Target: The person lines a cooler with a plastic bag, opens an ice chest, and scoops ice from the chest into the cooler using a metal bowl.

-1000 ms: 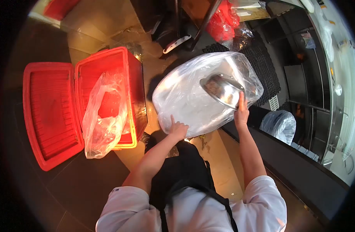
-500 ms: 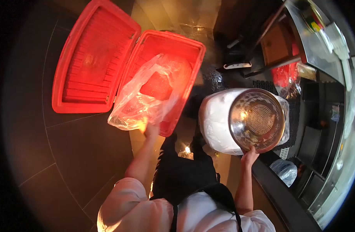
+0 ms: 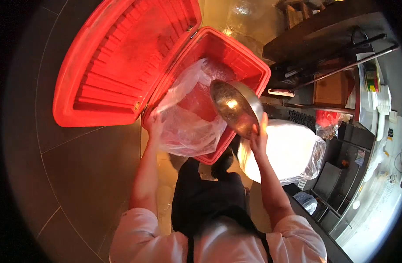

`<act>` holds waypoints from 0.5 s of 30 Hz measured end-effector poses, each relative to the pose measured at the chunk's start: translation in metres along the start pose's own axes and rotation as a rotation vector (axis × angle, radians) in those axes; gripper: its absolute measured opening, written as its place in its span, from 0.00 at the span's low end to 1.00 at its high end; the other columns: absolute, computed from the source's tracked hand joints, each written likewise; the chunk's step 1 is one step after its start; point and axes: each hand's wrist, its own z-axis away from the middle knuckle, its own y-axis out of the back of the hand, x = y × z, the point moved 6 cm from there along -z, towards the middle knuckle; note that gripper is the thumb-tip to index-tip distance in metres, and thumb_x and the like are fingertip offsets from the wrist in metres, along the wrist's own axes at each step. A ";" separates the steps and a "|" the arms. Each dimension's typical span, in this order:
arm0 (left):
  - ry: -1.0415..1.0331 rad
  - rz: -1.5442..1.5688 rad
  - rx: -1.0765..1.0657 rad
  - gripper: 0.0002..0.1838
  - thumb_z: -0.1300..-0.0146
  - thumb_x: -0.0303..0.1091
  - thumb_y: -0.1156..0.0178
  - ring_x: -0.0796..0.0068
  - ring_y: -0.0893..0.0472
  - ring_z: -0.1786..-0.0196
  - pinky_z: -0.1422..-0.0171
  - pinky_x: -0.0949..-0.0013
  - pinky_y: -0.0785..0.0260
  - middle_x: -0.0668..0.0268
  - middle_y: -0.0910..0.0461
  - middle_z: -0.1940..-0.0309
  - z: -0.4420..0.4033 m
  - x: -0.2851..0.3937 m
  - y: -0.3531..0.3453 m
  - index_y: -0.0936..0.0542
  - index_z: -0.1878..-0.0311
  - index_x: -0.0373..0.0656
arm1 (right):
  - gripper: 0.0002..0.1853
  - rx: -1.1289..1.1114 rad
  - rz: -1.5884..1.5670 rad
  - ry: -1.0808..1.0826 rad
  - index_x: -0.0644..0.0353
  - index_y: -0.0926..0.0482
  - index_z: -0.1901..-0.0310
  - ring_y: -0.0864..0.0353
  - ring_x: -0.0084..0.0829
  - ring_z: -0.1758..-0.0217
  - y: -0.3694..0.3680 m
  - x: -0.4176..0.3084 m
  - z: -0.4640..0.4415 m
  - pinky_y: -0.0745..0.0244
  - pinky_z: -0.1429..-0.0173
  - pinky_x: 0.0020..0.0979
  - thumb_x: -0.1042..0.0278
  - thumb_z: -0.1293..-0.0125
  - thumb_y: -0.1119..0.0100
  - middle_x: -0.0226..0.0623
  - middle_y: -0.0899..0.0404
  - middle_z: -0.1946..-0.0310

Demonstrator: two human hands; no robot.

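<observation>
My right hand (image 3: 259, 136) grips the rim of a round metal colander (image 3: 236, 107), which is tilted over the right side of an open red cooler box (image 3: 255, 65). Inside the box lies a clear plastic bag (image 3: 192, 136), its mouth spread and part of it hanging over the near edge. My left hand (image 3: 154, 125) is closed on the bag's left edge; its fingers are partly blurred and covered by plastic. Whatever the colander may contain cannot be made out.
The cooler's hinged red lid (image 3: 122, 65) lies folded back to the left. A large white bundle in clear plastic (image 3: 279, 151) sits right of my legs. Farther right are a metal counter (image 3: 367, 215) and a knife with a white handle (image 3: 281, 92).
The colander has moved left from over the white bundle to the cooler and tipped. My left hand has shifted left and up along the bag, whose mouth is now wider.
</observation>
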 end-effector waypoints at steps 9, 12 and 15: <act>0.453 -0.006 -0.249 0.31 0.28 0.59 0.58 0.77 0.27 0.57 0.52 0.72 0.31 0.66 0.23 0.58 0.014 0.160 -0.082 0.23 0.46 0.39 | 0.40 -0.470 0.225 -0.392 0.39 0.52 0.27 0.23 0.62 0.50 -0.188 -0.002 -0.045 0.27 0.48 0.50 0.69 0.40 0.48 0.59 0.21 0.55; 0.507 -0.019 -0.247 0.29 0.27 0.53 0.58 0.76 0.26 0.53 0.48 0.70 0.31 0.64 0.22 0.52 0.035 0.187 -0.102 0.25 0.42 0.37 | 0.39 -0.456 0.195 -0.535 0.44 0.46 0.29 0.21 0.57 0.50 -0.272 0.045 -0.054 0.26 0.47 0.47 0.65 0.43 0.43 0.53 0.20 0.53; 0.333 -0.030 -0.363 0.24 0.25 0.45 0.59 0.77 0.25 0.53 0.48 0.72 0.32 0.65 0.23 0.47 0.055 0.199 -0.096 0.26 0.39 0.37 | 0.36 -0.376 -0.258 -0.796 0.46 0.41 0.31 0.21 0.52 0.49 -0.313 0.083 -0.085 0.25 0.46 0.45 0.58 0.42 0.42 0.49 0.20 0.52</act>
